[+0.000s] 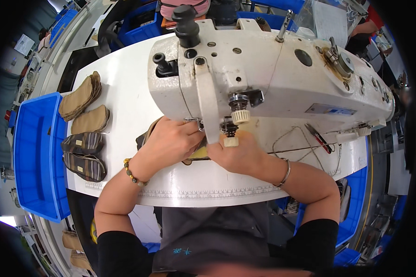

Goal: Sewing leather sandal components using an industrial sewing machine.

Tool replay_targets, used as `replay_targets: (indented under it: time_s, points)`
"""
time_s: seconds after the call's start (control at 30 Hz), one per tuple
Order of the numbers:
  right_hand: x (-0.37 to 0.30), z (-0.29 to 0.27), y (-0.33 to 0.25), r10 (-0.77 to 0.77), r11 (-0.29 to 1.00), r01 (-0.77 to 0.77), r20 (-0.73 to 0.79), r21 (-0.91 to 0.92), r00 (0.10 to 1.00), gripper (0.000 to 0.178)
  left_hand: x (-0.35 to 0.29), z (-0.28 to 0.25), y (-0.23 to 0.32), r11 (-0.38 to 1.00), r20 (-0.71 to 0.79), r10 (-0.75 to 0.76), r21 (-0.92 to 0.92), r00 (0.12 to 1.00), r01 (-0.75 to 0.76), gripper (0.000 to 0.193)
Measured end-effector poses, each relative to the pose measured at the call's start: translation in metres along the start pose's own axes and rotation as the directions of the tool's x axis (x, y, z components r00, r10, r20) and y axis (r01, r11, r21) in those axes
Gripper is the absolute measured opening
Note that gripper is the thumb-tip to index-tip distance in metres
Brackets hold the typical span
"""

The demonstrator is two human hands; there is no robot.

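Observation:
A white sewing machine point(272, 69) stands over the table, its head above both my hands. My left hand point(171, 142) is closed, fingers curled down on a fabric piece point(200, 154) with tan, dark and yellowish parts. On the other side of it, my right hand point(238, 154) is also closed, its fingers bent in at the fabric's right end. Tension knobs point(235, 116) partly cover the right hand. Most of the fabric piece is hidden under my hands and the machine, and the needle does not show.
At the table's left lie stacked tan sole-shaped pieces point(81, 98) and two striped fabric shoe uppers point(84, 166). A blue bin point(38, 157) hangs beside them. Red-and-black thread snips point(319, 137) and a loose cord point(305, 148) lie right of my right hand. A ruler strip point(208, 195) runs along the front edge.

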State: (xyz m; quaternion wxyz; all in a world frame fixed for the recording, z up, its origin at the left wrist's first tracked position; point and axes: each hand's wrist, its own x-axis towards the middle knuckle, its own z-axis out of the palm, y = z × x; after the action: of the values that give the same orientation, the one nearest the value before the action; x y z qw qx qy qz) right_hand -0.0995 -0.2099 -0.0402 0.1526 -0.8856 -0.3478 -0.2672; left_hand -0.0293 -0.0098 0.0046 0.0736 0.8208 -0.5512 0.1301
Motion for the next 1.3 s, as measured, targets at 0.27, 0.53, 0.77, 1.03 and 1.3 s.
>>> replay_targets:
  time_s: [0.27,0.53,0.77,1.03,1.3]
  points:
    - [-0.002,0.002,-0.011,0.095,0.992,-0.079,0.168,-0.098,0.981,0.008,0.001,-0.011,0.002,0.951,0.080,-0.157,-0.258,0.984,0.173,0.027]
    - [0.000,0.003,-0.011,0.087,0.995,-0.077,0.169,-0.062,0.982,0.009,0.000,-0.002,0.004,0.915,0.097,-0.220,-0.323,0.971,0.240,0.030]
    - [0.000,0.001,-0.009,0.087,0.996,-0.079,0.231,-0.043,0.969,0.024,0.003,-0.003,0.004,0.932,0.077,-0.219,-0.278,0.973,0.231,0.023]
    - [-0.004,0.007,-0.002,0.083,0.996,-0.085,0.206,-0.002,0.975,0.026,-0.001,-0.002,0.003,0.973,0.021,-0.170,-0.156,0.985,0.172,0.017]
    - [-0.003,0.005,-0.004,0.100,0.993,-0.110,0.184,0.047,0.978,0.024,0.001,-0.007,0.007,0.997,-0.029,-0.038,0.071,0.999,0.040,0.025]
